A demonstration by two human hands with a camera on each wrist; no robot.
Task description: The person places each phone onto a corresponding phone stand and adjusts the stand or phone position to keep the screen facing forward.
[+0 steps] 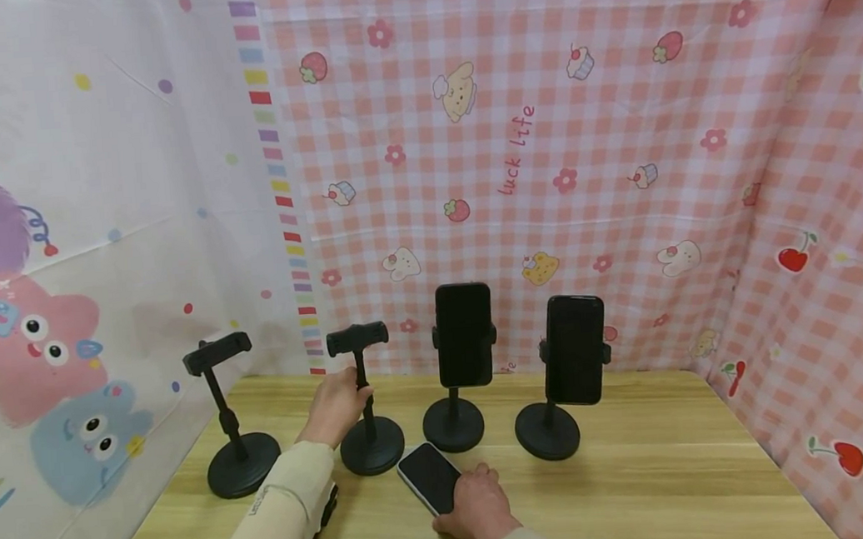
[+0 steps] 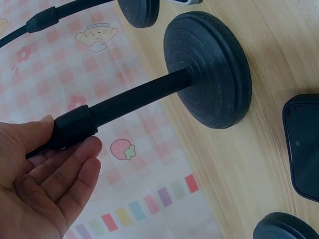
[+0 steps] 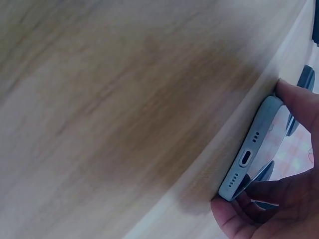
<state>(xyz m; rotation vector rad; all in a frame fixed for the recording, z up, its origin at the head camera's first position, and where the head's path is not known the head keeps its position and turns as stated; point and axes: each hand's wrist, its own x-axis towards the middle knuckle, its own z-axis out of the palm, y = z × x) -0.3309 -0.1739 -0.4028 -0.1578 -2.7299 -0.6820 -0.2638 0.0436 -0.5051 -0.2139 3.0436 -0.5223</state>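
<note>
Four black phone stands stand in a row on the wooden table (image 1: 642, 488). My left hand (image 1: 338, 403) holds the pole of the second, empty stand (image 1: 366, 391). In the left wrist view, the left hand (image 2: 74, 133) has that pole's collar (image 2: 75, 124) between thumb and forefinger, with the other fingers nearly straight; the round base (image 2: 209, 69) is beyond. My right hand (image 1: 476, 504) grips the near end of a black-screened phone (image 1: 428, 474) lying in front of the stands. The right wrist view shows the right hand (image 3: 254, 149) pinching the pale-cased phone (image 3: 249, 154) by its sides at the port end.
The leftmost stand (image 1: 233, 417) is empty. The two stands on the right each carry an upright phone (image 1: 464, 334) (image 1: 574, 349). Patterned cloth walls close in the table at the back, left and right. Bare wood lies to the right of the stands.
</note>
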